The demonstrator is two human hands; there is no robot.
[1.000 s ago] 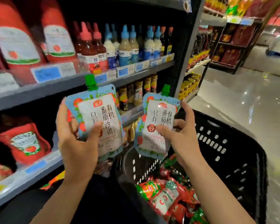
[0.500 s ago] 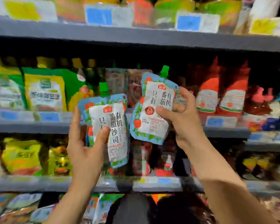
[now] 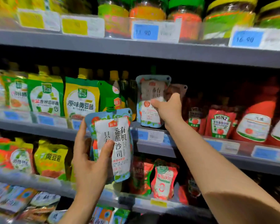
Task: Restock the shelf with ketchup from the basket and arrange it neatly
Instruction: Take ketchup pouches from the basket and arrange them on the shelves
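My left hand (image 3: pixel 90 162) grips a blue-and-white ketchup pouch (image 3: pixel 115 139) with a green cap, held upright in front of the middle shelf (image 3: pixel 192 146). My right hand (image 3: pixel 168 107) reaches into that shelf and holds a second identical pouch (image 3: pixel 149 101) standing upright on the shelf board, thumb on its front. Another similar pouch (image 3: pixel 178 89) stands just behind it in the shadow. The basket is out of view.
Red Heinz ketchup pouches (image 3: pixel 220 125) and squeeze bottles (image 3: pixel 255 123) stand right of my right hand. Green and yellow soybean paste pouches (image 3: pixel 81 101) fill the left. Jars (image 3: pixel 145 15) line the top shelf, red sauce pouches (image 3: pixel 164 178) the lower one.
My right hand has moved forward and set its pouch onto the middle shelf. My left hand has dropped a little with its pouch. The view has moved closer to the shelves.
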